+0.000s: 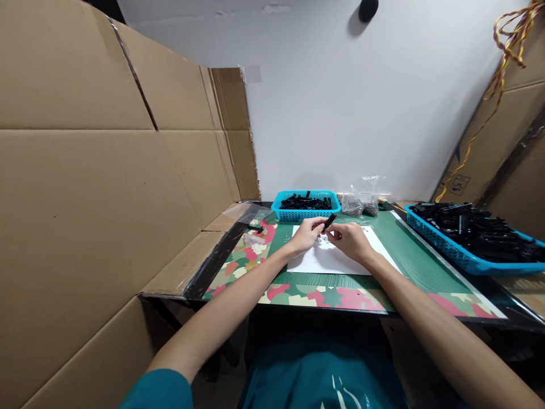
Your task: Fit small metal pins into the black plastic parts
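My left hand (306, 234) is closed around a small black plastic piece (330, 220), whose upper end sticks up past the fingers. Right beside it, my right hand (352, 239) has its thumb and fingers pinched together at the lower end of that piece. Whatever the right fingertips hold is too small to make out. Both hands are over a white sheet of paper (327, 264). A little pile of tiny shiny parts (322, 239) lies on the sheet under the fingers, partly hidden by them.
Behind the hands stands a blue basket (293, 215) of black pieces; a larger blue basket (460, 254) of them is at right. Clear bags (369, 205) of small parts sit by the wall. Cardboard (106, 187) walls the left side. A black piece (256, 229) lies at left.
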Motion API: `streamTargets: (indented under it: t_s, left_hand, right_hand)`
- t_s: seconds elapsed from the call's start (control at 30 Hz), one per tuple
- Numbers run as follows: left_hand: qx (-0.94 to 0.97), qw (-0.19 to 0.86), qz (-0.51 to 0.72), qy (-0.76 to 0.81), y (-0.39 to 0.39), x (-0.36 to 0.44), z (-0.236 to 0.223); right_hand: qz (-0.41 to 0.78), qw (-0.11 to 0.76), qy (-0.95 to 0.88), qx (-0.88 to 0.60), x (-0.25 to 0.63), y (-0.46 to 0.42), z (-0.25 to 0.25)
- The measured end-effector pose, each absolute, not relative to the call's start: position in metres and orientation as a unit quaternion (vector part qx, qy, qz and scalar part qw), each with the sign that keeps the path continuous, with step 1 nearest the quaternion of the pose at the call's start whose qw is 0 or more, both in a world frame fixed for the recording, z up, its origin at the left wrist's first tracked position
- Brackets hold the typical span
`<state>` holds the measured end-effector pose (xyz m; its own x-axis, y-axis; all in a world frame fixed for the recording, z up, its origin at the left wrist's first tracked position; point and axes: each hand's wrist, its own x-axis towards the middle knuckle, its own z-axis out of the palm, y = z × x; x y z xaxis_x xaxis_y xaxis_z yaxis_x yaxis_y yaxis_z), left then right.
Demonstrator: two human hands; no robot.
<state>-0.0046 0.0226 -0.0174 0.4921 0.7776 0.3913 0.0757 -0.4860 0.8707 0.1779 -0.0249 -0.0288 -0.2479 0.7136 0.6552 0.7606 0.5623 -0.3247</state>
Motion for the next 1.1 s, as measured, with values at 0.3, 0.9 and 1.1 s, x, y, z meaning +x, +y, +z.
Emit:
streamTargets:
  t_s: [0.3,0.9,1.1]
  left_hand:
    - [0.748,0.442,0.397,0.295,0.023,-0.008,-0.014]
    - [0.630,0.618,0.370,0.288,0.017,-0.008,-0.012]
    - [0.651,0.630,0.325,0.272,0.016,-0.009,-0.009]
  right_hand:
    - [-0.005,0.403,-0.790,-0.462,0.178,-0.025,-0.028]
    - [-0.047,0.394,-0.789,-0.469,0.191,-0.023,-0.029]
    - [-0.050,0.375,-0.792,-0.479,0.192,-0.024,-0.028]
